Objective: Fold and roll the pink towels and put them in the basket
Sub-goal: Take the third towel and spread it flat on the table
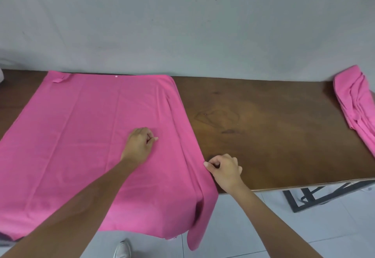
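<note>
both curled: right hand [224, 169] pinches pink towel [85, 136] edge, left hand [140, 143] rests on it.

1. Brown wooden table [274, 125] is sitting against a grey wall [182, 24].
2. Dark metal frame [304, 199] is showing under its right end.
3. White shoe [122, 250] is poking in on the tiled floor [304, 237].

Matt pink cloth towel [85, 136], softly creased; dark wood worktop [274, 136], smooth with dull sheen; glossy pale floor tiles [253, 227]; black metal frame [292, 203]
</note>
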Demonstrator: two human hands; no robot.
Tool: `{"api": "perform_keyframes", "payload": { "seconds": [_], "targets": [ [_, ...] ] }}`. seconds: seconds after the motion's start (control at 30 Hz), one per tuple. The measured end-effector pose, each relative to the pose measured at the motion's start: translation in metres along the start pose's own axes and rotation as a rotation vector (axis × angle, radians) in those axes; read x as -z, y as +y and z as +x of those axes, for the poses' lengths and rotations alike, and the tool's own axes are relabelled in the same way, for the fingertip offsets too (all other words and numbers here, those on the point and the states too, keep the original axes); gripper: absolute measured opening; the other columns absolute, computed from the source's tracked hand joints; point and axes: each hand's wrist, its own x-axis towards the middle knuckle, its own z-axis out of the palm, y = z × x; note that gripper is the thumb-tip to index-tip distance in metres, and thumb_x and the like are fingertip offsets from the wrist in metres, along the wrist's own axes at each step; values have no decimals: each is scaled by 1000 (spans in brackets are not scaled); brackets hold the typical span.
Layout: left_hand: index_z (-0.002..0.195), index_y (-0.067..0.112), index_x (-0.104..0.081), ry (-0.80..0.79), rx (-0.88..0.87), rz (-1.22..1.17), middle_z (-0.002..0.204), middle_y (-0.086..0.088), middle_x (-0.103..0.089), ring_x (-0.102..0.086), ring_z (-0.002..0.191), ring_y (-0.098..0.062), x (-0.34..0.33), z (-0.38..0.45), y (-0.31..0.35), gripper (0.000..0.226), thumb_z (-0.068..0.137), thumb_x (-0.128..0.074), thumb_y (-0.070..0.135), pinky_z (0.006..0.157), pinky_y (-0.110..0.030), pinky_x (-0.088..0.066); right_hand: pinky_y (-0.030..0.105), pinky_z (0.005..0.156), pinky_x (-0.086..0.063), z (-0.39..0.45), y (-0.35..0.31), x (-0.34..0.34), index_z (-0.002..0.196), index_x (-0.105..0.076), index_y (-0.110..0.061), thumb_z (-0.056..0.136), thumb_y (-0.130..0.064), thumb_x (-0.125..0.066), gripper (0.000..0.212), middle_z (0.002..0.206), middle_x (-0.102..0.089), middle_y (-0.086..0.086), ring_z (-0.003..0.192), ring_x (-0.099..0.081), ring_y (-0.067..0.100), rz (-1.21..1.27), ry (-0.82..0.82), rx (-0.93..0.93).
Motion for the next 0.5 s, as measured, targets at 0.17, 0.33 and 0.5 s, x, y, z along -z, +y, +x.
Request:
{"api": "perform_keyframes", "payload": {
  "seconds": [0.17, 0.33, 0.5],
  "targets": [
    [77, 19, -51, 10, -20, 37, 75, 7, -50, -47, 82, -21, -1, -1, 3, 23, 93, -67, 20, 84, -43, -43, 40, 89, -33, 14, -12, -12, 77, -66, -31, 95, -43, -62, 22, 101, -60, -8, 110, -45, 20, 41, 79, -67],
    [88, 19, -57, 24, -50, 119, 90, 3, -57, -51, 94, -25, -5, 1, -1, 12, 95, -62, 26, 92, -47, -42, 40, 90, -31, 19, -34, -20, 78, -71, -30, 92, -47, -65, 23, 102, -60, -10, 106, -42, 16, -2, 13, -45],
    [135, 15, -54, -29, -75, 314, 138, -4, -52, -43, 130, -25, -7, 1, -7, 49, 99, -47, 48, 108, -45, -34, 35, 73, -47, 24, -38, -8, 56, -52, -22, 96, -26, -62, 41, 70, -58, -5, 77, -54, 22, 98, 25, -60]
  ]
}}
